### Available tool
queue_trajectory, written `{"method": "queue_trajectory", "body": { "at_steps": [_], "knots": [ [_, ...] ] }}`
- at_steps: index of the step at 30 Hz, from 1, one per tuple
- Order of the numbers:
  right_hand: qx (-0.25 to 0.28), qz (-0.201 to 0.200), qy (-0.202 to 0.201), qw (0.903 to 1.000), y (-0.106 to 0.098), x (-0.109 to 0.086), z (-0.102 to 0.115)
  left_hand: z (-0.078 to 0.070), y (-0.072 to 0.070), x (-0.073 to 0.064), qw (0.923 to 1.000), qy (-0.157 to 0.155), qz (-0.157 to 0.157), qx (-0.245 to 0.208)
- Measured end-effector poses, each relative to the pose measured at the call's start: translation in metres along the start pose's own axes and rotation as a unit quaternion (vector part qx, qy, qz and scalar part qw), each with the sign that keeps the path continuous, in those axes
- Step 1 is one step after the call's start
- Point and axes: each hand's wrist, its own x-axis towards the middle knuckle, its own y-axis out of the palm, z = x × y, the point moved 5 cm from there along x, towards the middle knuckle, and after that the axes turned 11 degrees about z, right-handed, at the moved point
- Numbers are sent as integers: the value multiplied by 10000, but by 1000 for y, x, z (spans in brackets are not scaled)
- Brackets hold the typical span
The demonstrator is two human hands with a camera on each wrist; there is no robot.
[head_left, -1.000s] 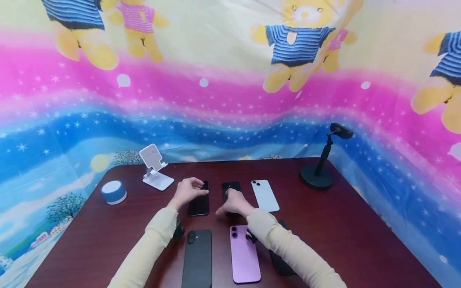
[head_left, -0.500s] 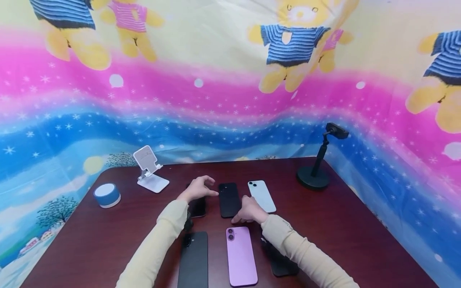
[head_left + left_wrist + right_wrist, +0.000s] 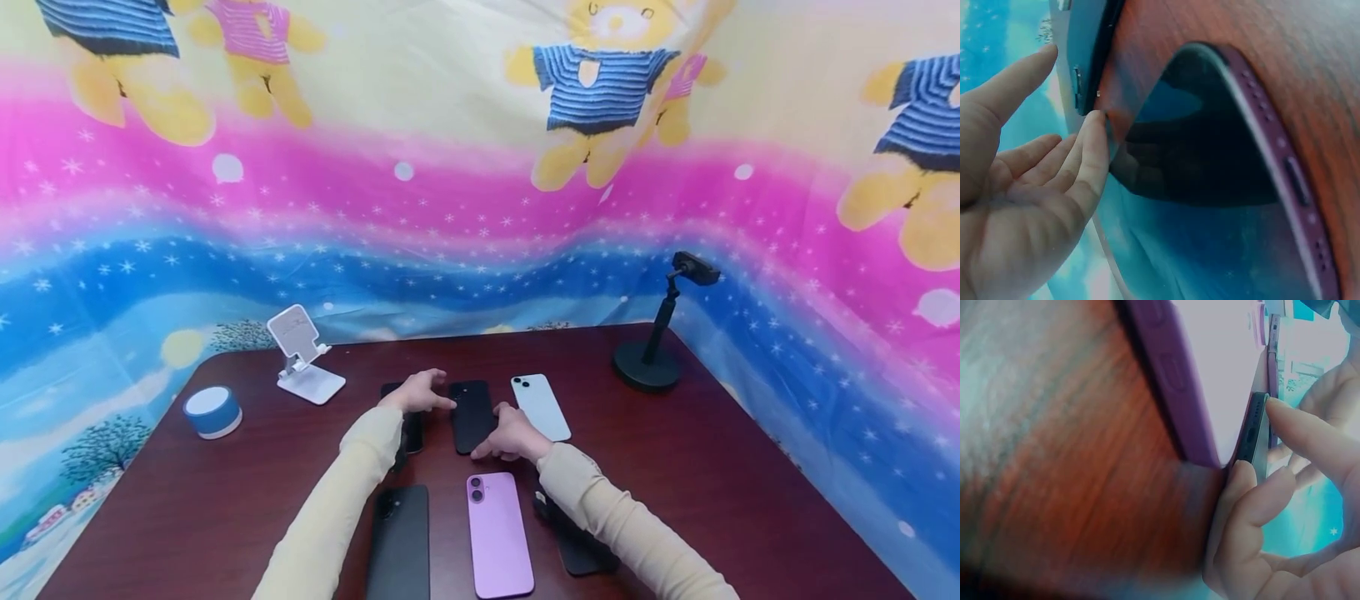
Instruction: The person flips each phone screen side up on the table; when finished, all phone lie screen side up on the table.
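Observation:
A black smartphone [image 3: 471,423] lies back up in the middle of the far row. My right hand [image 3: 515,435] holds it near its lower end, thumb at the bottom edge and bent fingers by the right side. In the right wrist view the thumb touches the corner of its end [image 3: 1252,428]. My left hand [image 3: 420,393] reaches over a dark-screened phone [image 3: 1210,144] with a purple frame, which lies face up to the left. The left fingers [image 3: 1092,140] are extended, with fingertips close to the black phone's upper left edge.
A pale phone [image 3: 542,407] lies right of the black one. Nearer me are a dark grey phone [image 3: 400,542], a purple phone [image 3: 501,533] and another black phone [image 3: 583,546] partly under my right sleeve. Farther out stand a white stand [image 3: 311,383], a blue-and-white cylinder [image 3: 213,414] and a black stand [image 3: 647,367].
Over the last second my right hand has slid off the black phone's back to its lower edge. My left hand has moved right, from the dark-screened phone toward the black one.

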Motion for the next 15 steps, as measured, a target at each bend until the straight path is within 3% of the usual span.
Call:
{"method": "queue_trajectory", "body": {
  "at_steps": [10,15],
  "knots": [
    [-72,-31,-95,9999,1,1,1,1,6,7,9984,97,325,455],
    [-177,-79,-109,9998,2,1,1,2,8,10,9981,102,211,567]
  ]
}}
